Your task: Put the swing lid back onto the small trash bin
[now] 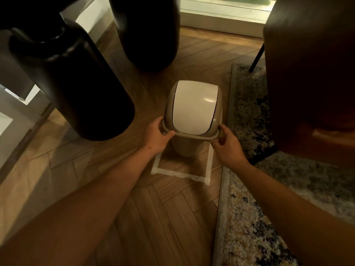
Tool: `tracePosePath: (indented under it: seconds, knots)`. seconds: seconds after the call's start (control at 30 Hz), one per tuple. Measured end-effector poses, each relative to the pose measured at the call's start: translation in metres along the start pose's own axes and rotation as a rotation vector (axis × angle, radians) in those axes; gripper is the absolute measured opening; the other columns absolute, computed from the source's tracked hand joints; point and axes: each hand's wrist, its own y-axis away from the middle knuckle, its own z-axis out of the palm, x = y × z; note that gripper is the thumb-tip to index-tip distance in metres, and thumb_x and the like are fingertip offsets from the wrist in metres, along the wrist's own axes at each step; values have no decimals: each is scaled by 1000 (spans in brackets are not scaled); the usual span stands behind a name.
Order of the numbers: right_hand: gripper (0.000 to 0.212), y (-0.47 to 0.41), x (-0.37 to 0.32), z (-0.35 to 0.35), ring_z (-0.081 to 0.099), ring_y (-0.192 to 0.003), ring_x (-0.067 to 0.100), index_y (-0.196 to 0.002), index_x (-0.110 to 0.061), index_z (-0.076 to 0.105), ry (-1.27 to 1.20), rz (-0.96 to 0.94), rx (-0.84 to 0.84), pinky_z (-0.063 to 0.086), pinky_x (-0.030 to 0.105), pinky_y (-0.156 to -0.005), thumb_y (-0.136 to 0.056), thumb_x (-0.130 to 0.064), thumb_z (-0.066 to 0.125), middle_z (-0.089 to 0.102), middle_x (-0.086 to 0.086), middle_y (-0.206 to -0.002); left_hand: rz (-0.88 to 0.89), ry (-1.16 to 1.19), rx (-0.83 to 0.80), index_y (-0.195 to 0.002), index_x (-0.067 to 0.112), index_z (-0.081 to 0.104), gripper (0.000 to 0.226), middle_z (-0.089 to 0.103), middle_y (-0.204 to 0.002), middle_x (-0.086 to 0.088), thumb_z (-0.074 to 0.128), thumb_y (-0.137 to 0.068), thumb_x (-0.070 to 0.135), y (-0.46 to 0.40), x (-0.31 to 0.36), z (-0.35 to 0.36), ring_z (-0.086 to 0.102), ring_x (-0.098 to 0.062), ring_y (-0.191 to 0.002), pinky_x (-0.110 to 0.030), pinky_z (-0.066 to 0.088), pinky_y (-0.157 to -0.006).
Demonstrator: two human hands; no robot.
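Head view. We see the bin upright on the floor, at the far edge of a taped square, with the lid on top; whether it is fully seated we cannot tell. Our left hand grips the lid's near-left rim corner, thumb on top. Our right hand pinches the near-right corner. A rug lies just right of the bin; two dark vessels stand to its left and behind.
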Motion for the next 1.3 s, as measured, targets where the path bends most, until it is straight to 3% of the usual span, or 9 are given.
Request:
tracePosePath:
  seconds: [0.1, 0.2, 0.33, 0.47, 0.7, 0.83, 0.97, 1.1, 1.3]
  knots:
    - [63, -2, 0, 2, 66, -93, 9, -150, -29, 40, -7, 19, 3, 52, 29, -81, -93, -24, 68, 68, -4, -104, 26, -9, -35, -143, 21, 46, 73, 60, -134, 0, 80, -79, 24, 1, -1, -3, 56, -3, -106, 1, 38, -69]
    - [65, -3, -1, 3, 68, -87, 15, -151, -25, 39, 9, 31, 14, 56, 34, -81, -93, -23, 67, 70, 4, -96, 26, 9, -56, -144, 20, 45, 74, 59, -135, -2, 80, -78, 22, 0, -2, -4, 61, -16, -114, -15, 47, -86]
    - [66, -4, -2, 2, 66, -76, 14, -152, -24, 36, 9, 38, 11, 56, 35, -75, -94, -22, 67, 69, 5, -86, 47, -1, -54, -143, 21, 46, 72, 60, -132, 1, 79, -79, 23, 1, -2, -4, 64, -12, -104, -10, 44, -78]
    - [68, -3, -2, 0, 63, -74, 7, -153, -25, 34, 38, 27, 2, 52, 30, -70, -93, -24, 68, 66, -1, -84, 68, -9, -55, -143, 21, 46, 71, 61, -131, 1, 79, -79, 23, 2, -3, -4, 64, -17, -109, -22, 46, -86]
    - [66, -6, -2, -5, 61, -85, 9, -152, -24, 36, 59, -24, -35, 49, 28, -81, -94, -25, 67, 71, 10, -111, 87, -12, -51, -141, 21, 48, 69, 54, -109, 21, 79, -79, 23, 4, -1, -2, 61, -5, -96, -3, 37, -72]
    - [65, -7, -1, -5, 66, -93, 10, -152, -26, 36, 30, -23, -52, 51, 28, -82, -94, -26, 66, 72, 0, -103, 86, -12, -57, -139, 21, 50, 67, 48, -96, 36, 78, -79, 19, 1, -3, -1, 55, 12, -83, 4, 37, -64]
    - [67, -9, -2, -3, 62, -75, -5, -152, -26, 36, 53, -25, -46, 48, 20, -69, -93, -25, 67, 71, -5, -87, 84, -27, -65, -140, 23, 49, 66, 53, -109, 21, 77, -81, 21, -2, -2, -3, 56, -3, -100, -8, 39, -78]
    - [68, -9, 0, -4, 60, -56, -4, -152, -25, 37, 63, -29, -37, 45, 19, -57, -92, -24, 69, 64, -5, -68, 86, -21, -49, -140, 23, 49, 65, 51, -101, 26, 77, -81, 21, 0, 0, -4, 56, -1, -96, 4, 34, -66]
    - [70, -10, 1, -5, 67, -105, 13, -150, -23, 41, -48, -25, -73, 54, 27, -87, -89, -21, 74, 69, 2, -122, 71, -26, -62, -144, 24, 44, 68, 57, -126, 9, 75, -83, 25, 4, -1, -5, 54, -10, -112, -10, 40, -81]
